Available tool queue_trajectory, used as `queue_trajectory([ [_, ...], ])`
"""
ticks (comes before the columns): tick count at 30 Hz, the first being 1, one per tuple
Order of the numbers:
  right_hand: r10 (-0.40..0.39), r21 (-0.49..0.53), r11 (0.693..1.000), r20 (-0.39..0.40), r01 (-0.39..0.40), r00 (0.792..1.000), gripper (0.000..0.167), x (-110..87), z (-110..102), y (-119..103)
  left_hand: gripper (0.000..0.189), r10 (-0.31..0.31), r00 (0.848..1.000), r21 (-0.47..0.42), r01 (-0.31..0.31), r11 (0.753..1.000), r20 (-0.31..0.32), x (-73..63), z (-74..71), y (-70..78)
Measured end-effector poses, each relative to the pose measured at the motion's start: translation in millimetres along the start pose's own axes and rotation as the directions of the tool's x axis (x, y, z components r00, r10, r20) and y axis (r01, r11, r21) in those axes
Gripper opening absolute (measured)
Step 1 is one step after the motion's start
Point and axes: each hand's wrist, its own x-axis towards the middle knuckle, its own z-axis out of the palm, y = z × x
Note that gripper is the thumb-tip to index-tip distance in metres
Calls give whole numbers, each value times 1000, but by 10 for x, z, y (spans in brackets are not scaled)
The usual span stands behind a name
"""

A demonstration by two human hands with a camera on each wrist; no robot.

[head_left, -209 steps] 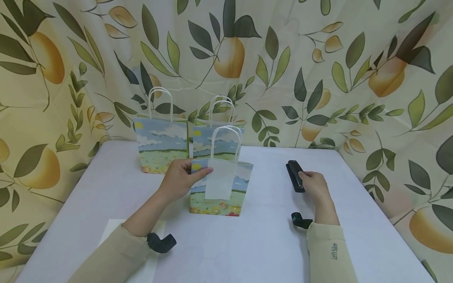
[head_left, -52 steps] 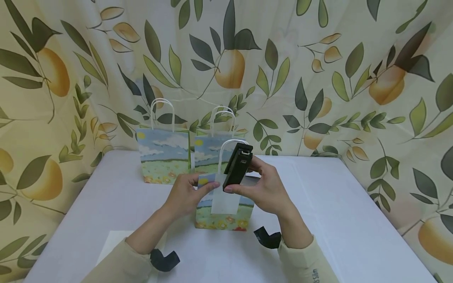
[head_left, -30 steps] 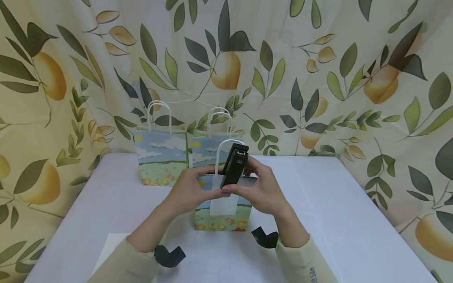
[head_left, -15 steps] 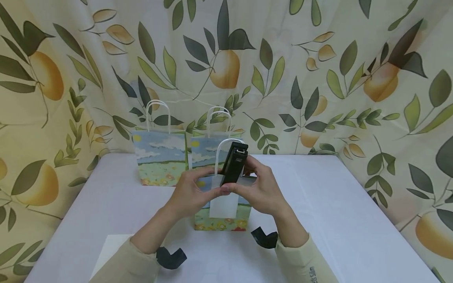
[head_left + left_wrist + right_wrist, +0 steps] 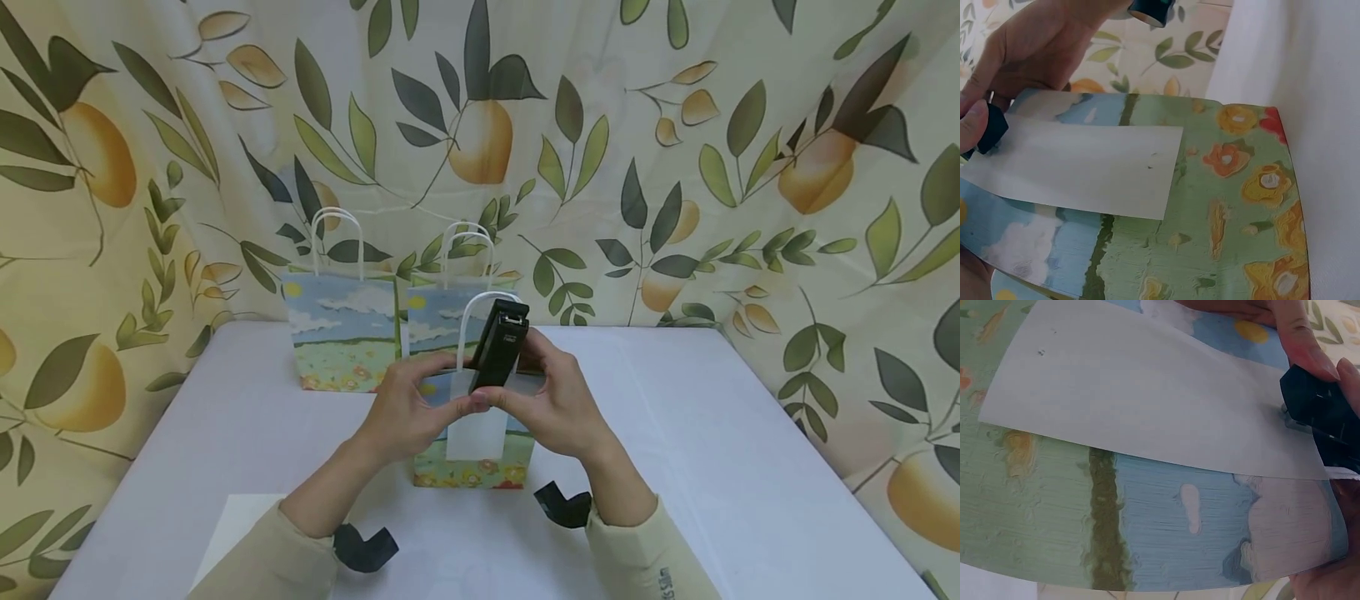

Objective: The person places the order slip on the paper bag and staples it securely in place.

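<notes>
A black stapler [image 5: 498, 343] stands tilted at the top edge of the front paper gift bag [image 5: 468, 477], over the upper end of a white paper slip [image 5: 476, 437]. My right hand [image 5: 558, 398] grips it from the right, thumb in front and fingers behind. From the left, my left hand [image 5: 408, 408] squeezes too, its thumb meeting the right thumb on the stapler's lower end, its fingers partly hidden behind the bag. In the right wrist view the stapler's nose [image 5: 1313, 403] sits over the slip's edge. The slip lies flat along the bag's painted front.
Two matching bags stand behind: the left one [image 5: 341, 333] and the middle one [image 5: 435, 321], partly covered by the front bag. A white sheet [image 5: 236, 525] lies at front left, under the left sleeve. A fruit-patterned curtain [image 5: 585, 167] hangs behind the white table [image 5: 675, 433].
The right hand has brought the stapler from the table's right side to the bag's top. My left hand has shifted from the bag's corner onto the stapler. The last second shows almost no motion.
</notes>
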Motion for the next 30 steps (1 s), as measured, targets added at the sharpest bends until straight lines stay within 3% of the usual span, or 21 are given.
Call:
queue_trajectory([
  [19,-57,-21,998,6,57,998,69,26,16,22,35,12,1000,35,-12,999,-4,21,4,12],
  [30,-31,-54,998,8,32,999,67,33,14,-17,37,24,1000,44,-24,999,9,31,-16,21],
])
